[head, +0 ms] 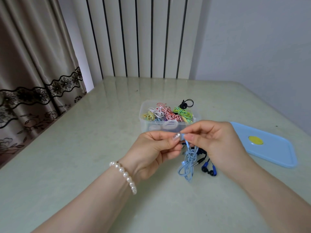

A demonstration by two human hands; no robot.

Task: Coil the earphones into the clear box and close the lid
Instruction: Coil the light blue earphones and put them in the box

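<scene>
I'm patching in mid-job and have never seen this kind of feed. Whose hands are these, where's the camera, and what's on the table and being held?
There is no machine here: a person works bare-handed, and the single picture comes from a camera on their head, looking forward and down. The left hand, with a pearl bracelet, and the right hand both pinch light blue earphones, whose cord hangs in a loose bundle. On the table stand a clear box of coiled earphones, its blue lid lying off to the right, and dark blue earphones under the right hand.

I see the box [168, 115] behind my hands [152, 147], earphones inside. Its lid [269, 145] lies right of it on the table [84, 148].
</scene>
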